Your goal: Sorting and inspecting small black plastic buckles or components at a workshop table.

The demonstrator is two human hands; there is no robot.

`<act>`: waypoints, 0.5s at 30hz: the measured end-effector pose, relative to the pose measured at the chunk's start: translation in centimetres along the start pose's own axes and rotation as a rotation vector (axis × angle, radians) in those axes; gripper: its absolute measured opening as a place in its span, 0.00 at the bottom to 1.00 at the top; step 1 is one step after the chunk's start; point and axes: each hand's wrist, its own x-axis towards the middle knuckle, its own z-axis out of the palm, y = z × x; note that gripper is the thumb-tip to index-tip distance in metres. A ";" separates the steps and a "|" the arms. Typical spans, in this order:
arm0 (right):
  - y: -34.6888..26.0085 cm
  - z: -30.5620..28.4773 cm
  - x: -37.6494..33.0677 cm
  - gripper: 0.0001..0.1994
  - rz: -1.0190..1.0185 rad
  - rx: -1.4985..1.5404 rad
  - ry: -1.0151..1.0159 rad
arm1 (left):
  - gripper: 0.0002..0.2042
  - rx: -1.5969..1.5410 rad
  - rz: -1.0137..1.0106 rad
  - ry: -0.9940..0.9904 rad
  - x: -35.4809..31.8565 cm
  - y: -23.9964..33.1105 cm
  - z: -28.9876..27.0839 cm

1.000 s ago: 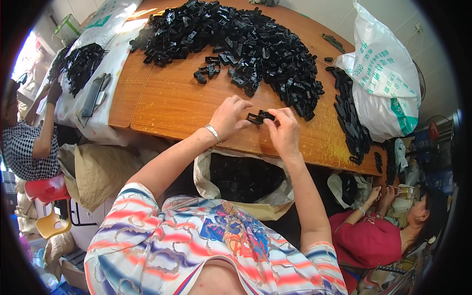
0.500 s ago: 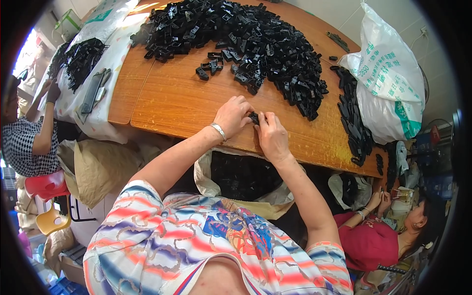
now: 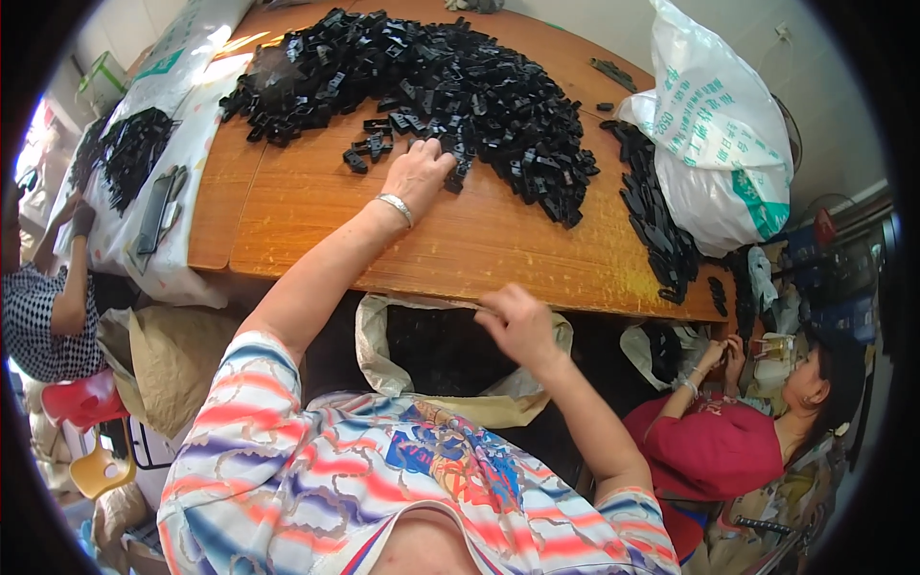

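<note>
My left hand (image 3: 419, 177), with a silver bracelet at its wrist, reaches to the near edge of a big heap of small black plastic parts (image 3: 479, 86). Its fingers bend down onto the parts; the fingertips are hidden, so a grip cannot be made out. Just left of it lie several loose black parts (image 3: 369, 146). My right hand (image 3: 522, 326) hovers at the table's front edge, above the mouth of a pale sack (image 3: 374, 340). Its fingers are loosely curled with the thumb apart, and nothing shows between them. Dark contents fill the sack.
The wooden table (image 3: 364, 244) has a bulging white plastic bag (image 3: 719, 144) and a row of long black parts (image 3: 652, 211) at the right. A person in red (image 3: 714, 446) sits at the right; another, in a checked top (image 3: 43, 307), works at the left beside a brown sack (image 3: 177, 359).
My hands were together at the table's front edge around a small black part. The left has moved away to the heap, while the right has drawn back over the sack, with no part visible.
</note>
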 end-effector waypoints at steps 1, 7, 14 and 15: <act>1.6 -0.5 1.1 0.09 -0.010 -0.020 0.090 | 0.06 -0.009 0.011 -0.003 0.1 0.3 0.2; 9.8 -2.4 8.5 0.11 0.170 -0.228 0.384 | 0.09 -0.146 0.047 -0.124 -2.2 3.1 -0.1; 8.4 -1.2 13.7 0.15 0.333 -0.393 0.264 | 0.10 -0.321 -0.014 -0.243 -5.2 6.3 -2.4; 8.2 -0.9 14.0 0.14 0.350 -0.388 0.238 | 0.11 -0.348 -0.015 -0.221 -5.6 6.3 -2.5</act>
